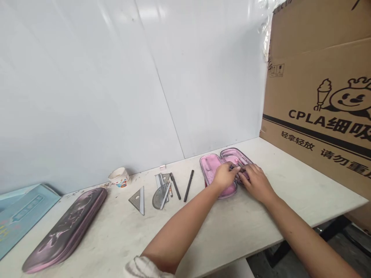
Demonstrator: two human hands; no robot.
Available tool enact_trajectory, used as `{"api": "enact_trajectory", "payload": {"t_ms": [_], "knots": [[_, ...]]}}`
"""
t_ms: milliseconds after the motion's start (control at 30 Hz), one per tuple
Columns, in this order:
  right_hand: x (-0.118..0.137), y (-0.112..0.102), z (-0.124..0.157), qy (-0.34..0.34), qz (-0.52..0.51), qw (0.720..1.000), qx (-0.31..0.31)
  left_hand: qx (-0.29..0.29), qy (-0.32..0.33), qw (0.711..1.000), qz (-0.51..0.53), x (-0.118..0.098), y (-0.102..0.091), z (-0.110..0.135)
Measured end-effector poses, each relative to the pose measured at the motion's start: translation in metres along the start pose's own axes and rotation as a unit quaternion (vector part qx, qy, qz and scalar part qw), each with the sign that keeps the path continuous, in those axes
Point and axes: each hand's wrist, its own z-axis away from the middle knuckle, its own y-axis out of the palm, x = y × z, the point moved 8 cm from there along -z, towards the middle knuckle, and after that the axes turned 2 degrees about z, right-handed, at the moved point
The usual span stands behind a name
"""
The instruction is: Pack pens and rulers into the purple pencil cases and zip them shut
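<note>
An open pink pencil case [211,164] lies on the white table [261,216] near the back wall. Both my hands rest over its middle. My left hand [224,175] has its fingers curled and pinches a thin dark item at the case's hinge; what it is I cannot make out. My right hand [256,181] lies over the right half of the case, fingers bent and pressed down onto the same spot.
Left of the case lie two dark pens [189,185], a protractor [159,197], a set square [138,200] and rulers. A small paper cup [119,177], a closed purple case [66,227] and a teal box [20,214] sit further left. A large cardboard box [319,96] stands right.
</note>
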Motion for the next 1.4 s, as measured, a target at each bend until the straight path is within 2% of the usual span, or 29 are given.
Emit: {"api": "enact_trajectory", "payload": {"t_ms": [100, 200, 333, 433, 500, 567, 667, 800, 867, 900, 1000, 1067, 1133, 1233, 1300, 1333, 1400], "knots": [[-0.011, 0.009, 0.003, 0.029, 0.016, 0.999, 0.026, -0.019, 0.005, 0.999, -0.044, -0.002, 0.005, -0.001], [-0.020, 0.012, 0.005, 0.075, 0.063, 0.994, 0.049, -0.062, 0.037, 0.993, -0.096, -0.015, -0.007, 0.002], [-0.026, 0.009, 0.009, 0.119, 0.105, 0.985, 0.063, -0.130, 0.064, 0.971, -0.188, -0.025, -0.049, 0.021], [-0.025, 0.006, 0.010, 0.120, 0.116, 0.985, 0.054, -0.158, 0.055, 0.942, -0.292, -0.017, -0.084, 0.048], [-0.021, 0.005, 0.010, 0.111, 0.115, 0.986, 0.047, -0.145, 0.038, 0.915, -0.373, -0.005, -0.095, 0.067], [-0.017, 0.007, 0.010, 0.098, 0.118, 0.987, 0.045, -0.103, 0.024, 0.887, -0.449, 0.008, -0.092, 0.083], [-0.010, 0.011, 0.010, 0.078, 0.136, 0.987, 0.044, -0.052, 0.019, 0.854, -0.517, 0.021, -0.077, 0.096], [0.004, 0.011, 0.012, 0.047, 0.151, 0.987, 0.041, -0.042, 0.015, 0.842, -0.538, 0.027, -0.069, 0.099], [0.020, 0.007, 0.012, 0.030, 0.138, 0.990, 0.032, -0.046, 0.011, 0.855, -0.516, 0.029, -0.077, 0.101], [0.030, 0.005, 0.011, 0.021, 0.120, 0.992, 0.028, -0.055, 0.008, 0.872, -0.486, 0.029, -0.084, 0.102], [0.075, 0.007, 0.004, -0.003, 0.006, 0.999, 0.042, -0.081, -0.027, 0.956, -0.281, 0.032, -0.110, 0.113], [0.108, 0.016, -0.005, 0.012, -0.113, 0.991, 0.072, -0.082, -0.051, 0.988, -0.120, 0.033, -0.120, 0.124], [0.138, 0.028, -0.014, 0.048, -0.246, 0.963, 0.104, -0.082, -0.060, 0.995, 0.026, 0.031, -0.126, 0.138], [0.179, 0.049, -0.025, 0.087, -0.415, 0.893, 0.150, -0.087, -0.060, 0.978, 0.179, 0.029, -0.135, 0.159], [0.198, 0.058, -0.029, 0.101, -0.471, 0.860, 0.168, -0.090, -0.066, 0.977, 0.180, 0.032, -0.145, 0.169], [0.205, 0.060, -0.030, 0.104, -0.481, 0.854, 0.170, -0.093, -0.069, 0.980, 0.160, 0.035, -0.152, 0.173], [0.214, 0.062, -0.032, 0.097, -0.468, 0.862, 0.167, -0.110, -0.071, 0.987, 0.092, 0.041, -0.170, 0.177]]}}
